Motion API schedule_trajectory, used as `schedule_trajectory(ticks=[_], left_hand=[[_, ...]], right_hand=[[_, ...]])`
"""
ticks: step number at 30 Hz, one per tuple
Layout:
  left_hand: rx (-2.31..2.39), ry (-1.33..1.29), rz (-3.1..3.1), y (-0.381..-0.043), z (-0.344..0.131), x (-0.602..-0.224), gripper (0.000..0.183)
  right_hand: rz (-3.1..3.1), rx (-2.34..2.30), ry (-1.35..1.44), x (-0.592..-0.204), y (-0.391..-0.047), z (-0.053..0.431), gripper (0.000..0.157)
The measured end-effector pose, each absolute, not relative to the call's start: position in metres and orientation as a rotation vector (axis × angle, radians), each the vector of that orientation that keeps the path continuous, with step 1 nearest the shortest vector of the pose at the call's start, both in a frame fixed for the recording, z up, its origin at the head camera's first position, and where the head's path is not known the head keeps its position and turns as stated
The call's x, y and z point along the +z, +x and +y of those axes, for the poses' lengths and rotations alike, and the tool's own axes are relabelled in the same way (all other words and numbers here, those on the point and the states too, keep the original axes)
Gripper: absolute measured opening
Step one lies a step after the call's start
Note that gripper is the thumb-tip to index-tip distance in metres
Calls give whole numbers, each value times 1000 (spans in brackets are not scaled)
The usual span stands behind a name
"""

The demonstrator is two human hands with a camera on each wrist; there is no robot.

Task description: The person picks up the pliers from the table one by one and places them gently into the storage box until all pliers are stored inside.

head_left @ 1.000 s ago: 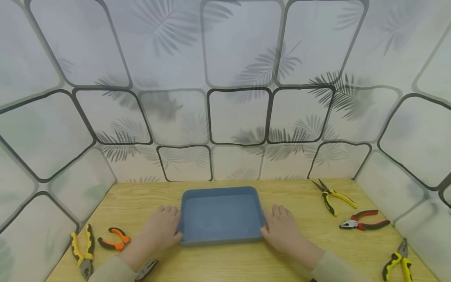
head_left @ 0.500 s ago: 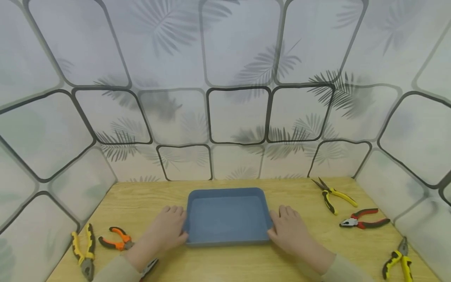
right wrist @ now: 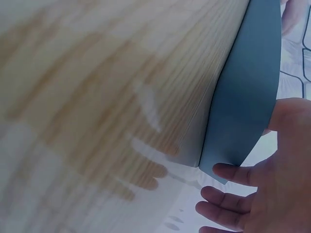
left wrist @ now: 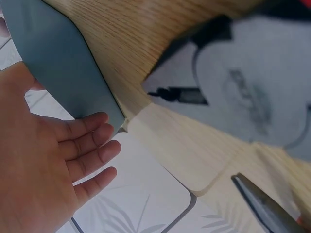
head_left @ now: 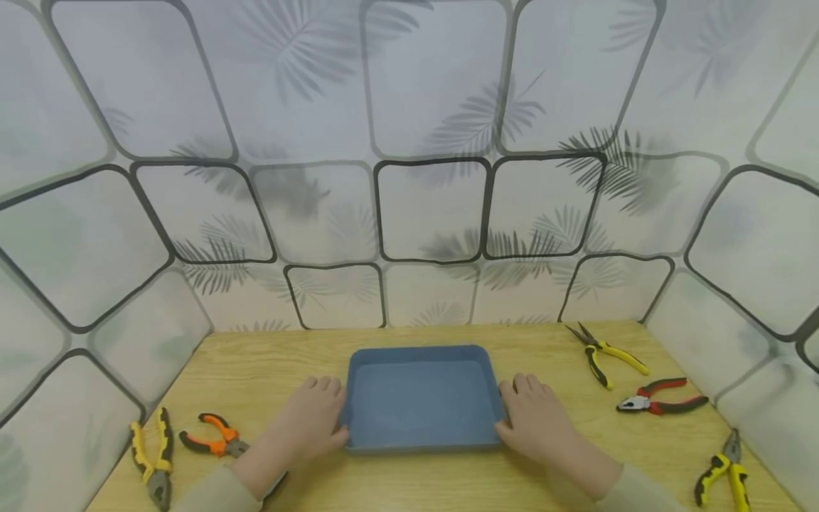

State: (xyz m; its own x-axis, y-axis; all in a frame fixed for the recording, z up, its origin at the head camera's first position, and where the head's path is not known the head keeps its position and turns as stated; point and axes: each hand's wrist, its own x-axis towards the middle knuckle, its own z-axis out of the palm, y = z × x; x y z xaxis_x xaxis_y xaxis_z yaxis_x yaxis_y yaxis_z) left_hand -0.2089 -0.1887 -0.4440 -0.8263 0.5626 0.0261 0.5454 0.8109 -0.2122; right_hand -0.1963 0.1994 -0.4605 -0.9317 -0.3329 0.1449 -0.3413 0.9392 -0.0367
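Pale panels with dark rounded outlines and grey fronds (head_left: 409,178) enclosed a light wood-grain table (head_left: 409,487) at its back and both sides. Centrally on the table lay a shallow blue-grey rectangular tray (head_left: 422,405), flat, between two hands. Left hand (head_left: 313,416): set against the tray's left side, fingers extended and slightly relaxed, the index finger touching the outer wall. Right hand (head_left: 534,416): set likewise against the right side, its fingers loosely straight and spread. Beige sleeves (head_left: 640,491) covered both forearms. Left of the tray: yellow-and-black pliers (head_left: 153,462) near the edge, orange-and-black pliers (head_left: 217,437) beside them, and a third tool (head_left: 275,488), mostly hidden beneath the left forearm. Right, from far to near: long-nosed yellow-and-black pliers (head_left: 600,352), red-and-black pliers (head_left: 662,400), and another yellow-and-black pair (head_left: 726,473), all with handles apart.
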Motion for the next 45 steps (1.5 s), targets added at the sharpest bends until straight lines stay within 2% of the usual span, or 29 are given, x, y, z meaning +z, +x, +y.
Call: schedule_trajectory(ticks=[9,13,34,45], left_hand=[[267,-877,-2907,-207,-186,-446,61],[263,-871,-2917,-206,-186,-445,62],[199,-873,-2944,-201,-187,-440,59],[194,-852,-2952,-203,-188,-444,55]], right_hand=[[-2960,98,501,-466,-208,201,50],[-2948,118,502,-465,-211,199,45],[-3007,138,425,-474,-209,193,49],[-3044,166,374,-469,-205,189,42]])
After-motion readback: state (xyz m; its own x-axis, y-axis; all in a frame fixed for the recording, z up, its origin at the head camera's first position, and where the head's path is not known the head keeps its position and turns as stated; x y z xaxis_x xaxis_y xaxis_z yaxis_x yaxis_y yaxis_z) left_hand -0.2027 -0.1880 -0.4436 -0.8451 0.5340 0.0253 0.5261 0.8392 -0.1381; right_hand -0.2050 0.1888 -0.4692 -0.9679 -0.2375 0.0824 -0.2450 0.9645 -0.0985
